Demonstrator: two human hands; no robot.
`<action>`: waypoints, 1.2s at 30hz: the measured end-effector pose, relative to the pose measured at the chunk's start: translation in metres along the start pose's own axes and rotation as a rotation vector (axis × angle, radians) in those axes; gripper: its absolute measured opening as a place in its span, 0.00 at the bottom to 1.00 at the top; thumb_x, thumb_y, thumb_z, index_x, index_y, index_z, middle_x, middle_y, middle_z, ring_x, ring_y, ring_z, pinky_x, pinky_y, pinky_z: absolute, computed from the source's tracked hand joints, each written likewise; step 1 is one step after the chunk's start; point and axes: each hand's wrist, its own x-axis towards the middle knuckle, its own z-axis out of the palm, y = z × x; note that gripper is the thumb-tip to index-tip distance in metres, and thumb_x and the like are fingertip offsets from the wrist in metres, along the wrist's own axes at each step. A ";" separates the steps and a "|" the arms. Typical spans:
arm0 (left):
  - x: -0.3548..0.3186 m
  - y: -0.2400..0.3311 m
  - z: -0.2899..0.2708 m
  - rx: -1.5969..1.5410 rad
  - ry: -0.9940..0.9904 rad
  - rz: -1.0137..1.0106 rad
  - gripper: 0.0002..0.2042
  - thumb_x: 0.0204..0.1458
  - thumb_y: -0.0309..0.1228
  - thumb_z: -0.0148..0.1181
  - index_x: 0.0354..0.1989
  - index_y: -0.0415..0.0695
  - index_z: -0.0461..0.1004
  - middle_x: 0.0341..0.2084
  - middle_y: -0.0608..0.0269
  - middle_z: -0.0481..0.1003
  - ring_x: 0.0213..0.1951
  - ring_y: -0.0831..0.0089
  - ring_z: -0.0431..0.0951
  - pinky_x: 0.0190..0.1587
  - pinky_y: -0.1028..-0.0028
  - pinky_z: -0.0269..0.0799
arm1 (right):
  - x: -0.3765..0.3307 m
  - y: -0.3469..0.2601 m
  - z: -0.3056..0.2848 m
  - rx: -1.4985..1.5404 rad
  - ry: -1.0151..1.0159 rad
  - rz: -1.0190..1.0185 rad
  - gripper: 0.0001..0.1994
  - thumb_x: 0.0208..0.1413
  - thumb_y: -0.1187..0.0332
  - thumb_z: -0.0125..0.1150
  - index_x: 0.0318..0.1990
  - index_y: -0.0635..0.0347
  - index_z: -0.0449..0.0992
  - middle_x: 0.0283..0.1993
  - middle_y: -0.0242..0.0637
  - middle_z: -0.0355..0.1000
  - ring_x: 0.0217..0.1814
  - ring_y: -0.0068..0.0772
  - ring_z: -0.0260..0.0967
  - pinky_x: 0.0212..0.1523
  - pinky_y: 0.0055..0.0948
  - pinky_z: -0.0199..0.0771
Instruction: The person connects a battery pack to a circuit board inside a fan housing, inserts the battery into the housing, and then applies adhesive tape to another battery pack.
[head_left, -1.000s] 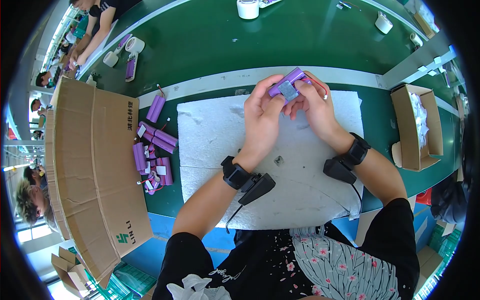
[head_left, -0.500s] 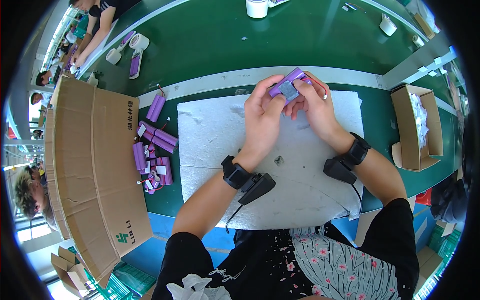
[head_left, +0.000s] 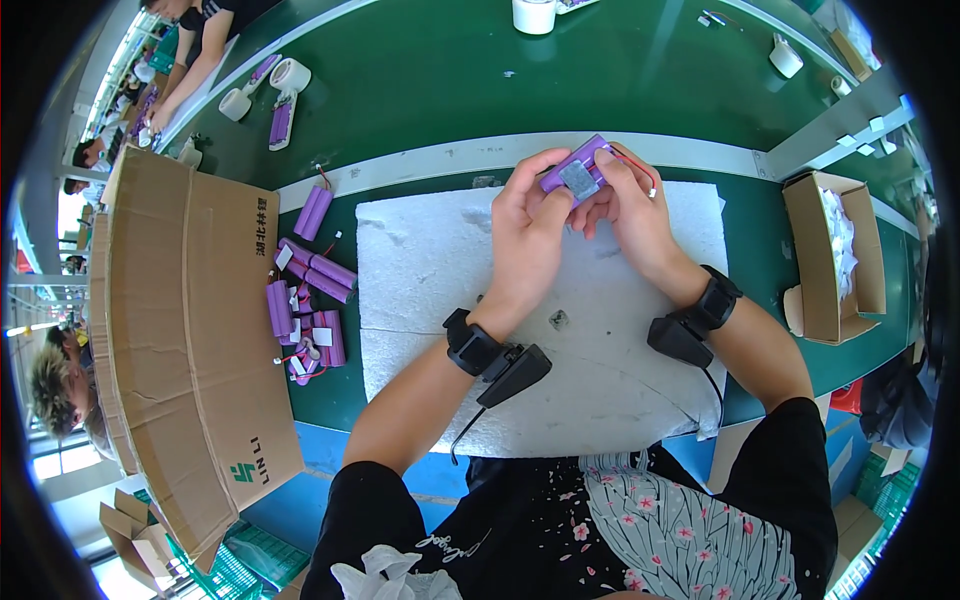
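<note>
A purple battery pack (head_left: pixel 592 160) with a grey square patch on its face is held up over the far part of the white foam mat (head_left: pixel 440 270). My left hand (head_left: pixel 530 220) grips its left end, with the thumb by the patch. Around its right end is my right hand (head_left: pixel 632 205), thumb pressed on the purple wrap. Red and black leads with a small white connector run from the pack past my right fingers. Some of the fingers are hidden behind the pack. Each of my wrists wears a black strapped device.
Several purple battery packs (head_left: pixel 312 285) with leads lie left of the mat, beside a large cardboard box (head_left: pixel 200 330). An open carton (head_left: pixel 862 270) with white pieces stands right. Beyond a pale rail, more packs and white rolls (head_left: pixel 290 75) sit on the moving green surface, near another person.
The rolls and packs on the far green surface have shifted slightly to the right. My hands and the battery pack have hardly moved.
</note>
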 end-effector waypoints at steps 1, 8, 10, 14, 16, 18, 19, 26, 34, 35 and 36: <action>0.000 0.000 0.000 0.003 0.003 0.001 0.16 0.51 0.15 0.43 0.49 0.36 0.66 0.33 0.61 0.72 0.27 0.81 0.68 0.29 0.79 0.67 | 0.000 0.000 0.000 0.000 -0.001 0.000 0.16 0.60 0.56 0.45 0.36 0.62 0.69 0.26 0.39 0.72 0.21 0.29 0.70 0.18 0.23 0.66; 0.000 0.000 -0.001 0.012 0.001 -0.006 0.16 0.51 0.16 0.43 0.50 0.36 0.66 0.32 0.61 0.72 0.26 0.81 0.68 0.28 0.79 0.67 | 0.000 0.000 0.000 0.048 0.002 0.006 0.14 0.60 0.59 0.48 0.36 0.64 0.69 0.28 0.40 0.71 0.19 0.28 0.68 0.16 0.23 0.66; 0.000 -0.001 -0.001 0.022 0.001 -0.005 0.16 0.51 0.16 0.43 0.50 0.36 0.66 0.32 0.61 0.72 0.26 0.81 0.68 0.28 0.79 0.67 | 0.001 0.000 0.000 0.045 0.001 0.004 0.14 0.60 0.59 0.48 0.36 0.64 0.69 0.27 0.39 0.71 0.18 0.28 0.68 0.16 0.23 0.66; 0.000 -0.001 -0.001 0.024 0.006 -0.007 0.17 0.51 0.16 0.43 0.50 0.36 0.66 0.31 0.61 0.72 0.26 0.81 0.68 0.28 0.79 0.66 | 0.001 0.001 0.000 0.037 -0.002 0.000 0.14 0.60 0.59 0.48 0.35 0.63 0.69 0.27 0.39 0.71 0.18 0.27 0.68 0.16 0.23 0.66; 0.000 -0.002 -0.001 0.015 0.007 -0.004 0.16 0.51 0.16 0.43 0.50 0.36 0.66 0.31 0.62 0.72 0.27 0.82 0.68 0.29 0.79 0.66 | 0.001 0.001 0.000 0.028 -0.002 0.001 0.14 0.60 0.59 0.48 0.35 0.63 0.69 0.27 0.39 0.71 0.18 0.27 0.68 0.16 0.22 0.65; 0.000 -0.002 -0.001 0.011 0.007 -0.002 0.16 0.51 0.16 0.43 0.50 0.36 0.66 0.31 0.62 0.72 0.27 0.82 0.68 0.29 0.79 0.66 | 0.001 0.001 0.000 0.024 0.000 0.001 0.14 0.60 0.59 0.48 0.35 0.63 0.69 0.27 0.38 0.71 0.18 0.27 0.68 0.16 0.22 0.65; 0.000 -0.002 -0.002 0.017 0.006 -0.005 0.17 0.50 0.16 0.43 0.50 0.36 0.66 0.31 0.62 0.72 0.27 0.82 0.68 0.29 0.79 0.66 | 0.001 0.001 0.000 0.019 0.002 0.001 0.14 0.60 0.59 0.48 0.35 0.63 0.69 0.27 0.38 0.71 0.18 0.26 0.68 0.16 0.22 0.65; 0.001 -0.002 -0.002 0.066 0.006 -0.011 0.17 0.50 0.17 0.44 0.49 0.36 0.66 0.32 0.61 0.72 0.28 0.82 0.68 0.30 0.80 0.67 | 0.001 0.000 0.001 -0.033 0.003 -0.003 0.16 0.60 0.56 0.46 0.35 0.62 0.69 0.24 0.39 0.71 0.19 0.27 0.69 0.16 0.22 0.65; 0.001 -0.003 -0.002 0.057 0.004 -0.011 0.17 0.50 0.16 0.43 0.49 0.36 0.66 0.34 0.60 0.73 0.30 0.81 0.69 0.31 0.79 0.68 | 0.001 0.000 0.001 -0.041 0.008 0.001 0.16 0.61 0.56 0.46 0.35 0.61 0.69 0.24 0.38 0.71 0.19 0.27 0.69 0.16 0.21 0.65; 0.000 -0.003 -0.002 0.048 0.003 -0.012 0.17 0.50 0.16 0.43 0.50 0.36 0.66 0.34 0.60 0.73 0.30 0.81 0.69 0.31 0.79 0.68 | 0.001 0.000 0.001 -0.041 0.008 0.001 0.16 0.60 0.56 0.47 0.35 0.61 0.69 0.24 0.38 0.71 0.19 0.27 0.69 0.16 0.21 0.65; 0.000 -0.002 -0.002 0.040 0.002 -0.013 0.17 0.50 0.16 0.43 0.50 0.36 0.66 0.34 0.60 0.73 0.30 0.81 0.69 0.31 0.79 0.68 | 0.001 0.000 0.001 -0.042 0.008 0.000 0.16 0.60 0.56 0.47 0.35 0.61 0.69 0.24 0.38 0.71 0.19 0.27 0.69 0.16 0.21 0.65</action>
